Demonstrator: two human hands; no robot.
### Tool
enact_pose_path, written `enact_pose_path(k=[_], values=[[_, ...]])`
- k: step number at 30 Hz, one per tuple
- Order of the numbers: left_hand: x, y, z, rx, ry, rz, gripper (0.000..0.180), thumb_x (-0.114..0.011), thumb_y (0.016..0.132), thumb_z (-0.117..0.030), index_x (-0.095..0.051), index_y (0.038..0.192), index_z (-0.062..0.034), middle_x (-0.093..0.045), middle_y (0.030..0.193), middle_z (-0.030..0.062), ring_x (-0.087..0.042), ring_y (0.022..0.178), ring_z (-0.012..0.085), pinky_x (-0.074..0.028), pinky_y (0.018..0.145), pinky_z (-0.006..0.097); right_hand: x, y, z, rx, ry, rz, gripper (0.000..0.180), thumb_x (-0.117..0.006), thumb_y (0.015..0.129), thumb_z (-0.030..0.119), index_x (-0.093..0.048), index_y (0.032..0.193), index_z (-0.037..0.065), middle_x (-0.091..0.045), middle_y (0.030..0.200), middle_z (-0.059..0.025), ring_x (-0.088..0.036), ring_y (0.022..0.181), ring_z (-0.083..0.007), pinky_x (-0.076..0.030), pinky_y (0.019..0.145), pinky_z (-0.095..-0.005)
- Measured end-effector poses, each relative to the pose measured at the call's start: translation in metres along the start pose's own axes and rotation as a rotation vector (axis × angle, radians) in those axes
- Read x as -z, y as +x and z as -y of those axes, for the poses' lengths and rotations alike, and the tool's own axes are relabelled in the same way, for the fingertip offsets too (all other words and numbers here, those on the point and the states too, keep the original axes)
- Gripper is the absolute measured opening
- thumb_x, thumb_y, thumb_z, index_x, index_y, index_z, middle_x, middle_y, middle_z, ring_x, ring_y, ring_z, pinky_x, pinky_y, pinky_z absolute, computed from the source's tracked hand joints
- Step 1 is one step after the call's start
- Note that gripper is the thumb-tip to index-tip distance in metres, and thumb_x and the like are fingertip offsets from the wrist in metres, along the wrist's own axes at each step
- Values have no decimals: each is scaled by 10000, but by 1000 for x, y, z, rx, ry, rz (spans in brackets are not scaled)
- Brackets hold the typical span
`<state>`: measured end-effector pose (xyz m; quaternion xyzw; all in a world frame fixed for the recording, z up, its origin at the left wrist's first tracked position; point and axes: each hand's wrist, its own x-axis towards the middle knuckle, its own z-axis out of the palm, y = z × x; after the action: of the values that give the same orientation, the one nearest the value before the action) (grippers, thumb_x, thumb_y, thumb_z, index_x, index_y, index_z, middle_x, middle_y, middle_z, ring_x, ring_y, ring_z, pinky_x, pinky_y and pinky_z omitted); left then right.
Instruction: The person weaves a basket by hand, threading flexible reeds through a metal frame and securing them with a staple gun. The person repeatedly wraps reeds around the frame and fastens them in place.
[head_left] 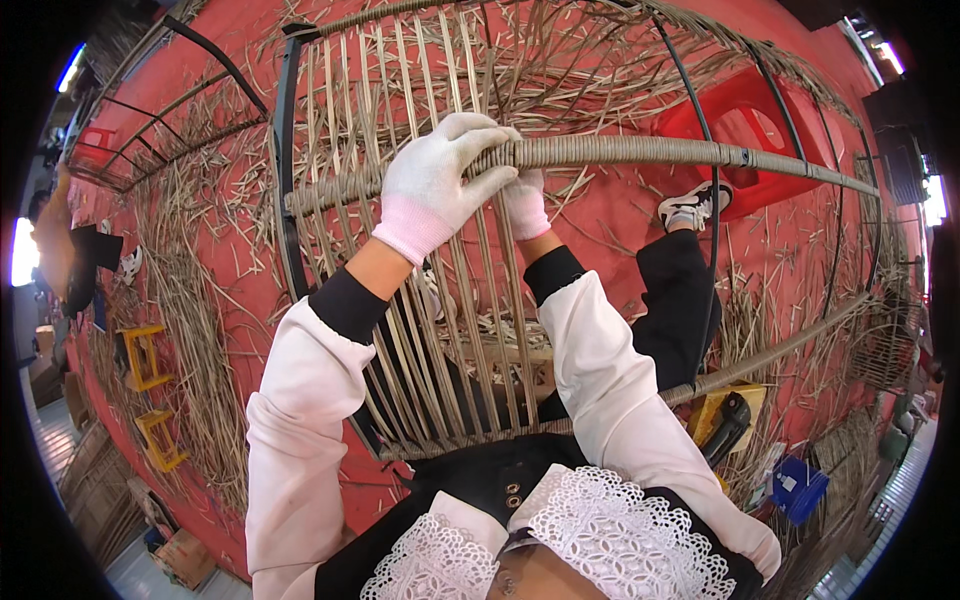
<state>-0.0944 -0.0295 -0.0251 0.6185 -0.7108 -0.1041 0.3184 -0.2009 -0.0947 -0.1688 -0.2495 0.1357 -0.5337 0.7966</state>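
**Two gloved hands at the wrapped rail of a wicker frame**

The landmark is the wrapped rail (620,152), a bar wound tightly with pale cane that crosses the upper part of a dark metal frame (283,180). The left hand (435,180), in a white knit glove, lies over the near end of that rail, its grip closed round the bar with the fingers curled across the top. The right hand (525,200), also gloved, sits just beside it, tucked under the rail and partly hidden by the left; its fingers press up against the bar, but how far its grip is closed cannot be told. Below the rail, upright cane strands (450,330) run down toward the person's lap. Beyond the rail, loose cane offcuts (200,330) litter the red floor (620,230), and a red plastic stool (745,135) stands behind it.
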Motion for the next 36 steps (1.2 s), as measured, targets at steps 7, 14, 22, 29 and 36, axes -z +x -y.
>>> enact_pose_path(k=[7, 14, 22, 29, 36], values=[[-1, 1, 5, -1, 26, 29, 276, -672, 885, -258, -700, 1103, -91, -688, 1075, 100, -667, 953, 315, -524, 829, 398, -36, -58, 80, 145, -1444, 120, 166, -585, 954, 152, -647, 927, 1, -644, 845, -203, -616, 802, -374, -472, 689, -417], [4, 4, 1, -187, 197, 18, 186, -633, 881, -208, -719, 1034, -144, -667, 976, 41, -608, 879, 260, -456, 856, 385, -115, -36, 139, -251, -1018, 153, 277, -548, 999, 226, -662, 910, -10, -580, 673, -12, -547, 629, -98, -427, 581, -271], [3, 36, 0, 58, 88, 243, 287, -579, 977, -338, -737, 1099, -132, -678, 977, 90, -656, 948, 314, -518, 859, 401, 44, -217, 299, 599, -1496, -653, 292, -501, 1041, 176, -626, 1196, -37, -639, 1209, -164, -631, 1081, -229, -481, 967, -346], [-7, 25, 5, -163, 17, 20, 201, -626, 969, -233, -705, 1081, -85, -646, 885, 98, -644, 799, 292, -512, 717, 343, 257, -513, 336, -738, -2403, -1438, 575, -647, 819, 241, -528, 1279, -83, -613, 1165, -331, -611, 1082, -454, -496, 940, -481], [-8, 32, -1, -18, 228, 144, 293, -547, 985, -341, -676, 1030, -81, -649, 909, 137, -631, 887, 360, -505, 780, 426, 316, -540, 401, -505, -1615, -1425, 513, -694, 756, 290, -629, 1066, -114, -689, 922, -155, -582, 812, -297, -452, 771, -391]])
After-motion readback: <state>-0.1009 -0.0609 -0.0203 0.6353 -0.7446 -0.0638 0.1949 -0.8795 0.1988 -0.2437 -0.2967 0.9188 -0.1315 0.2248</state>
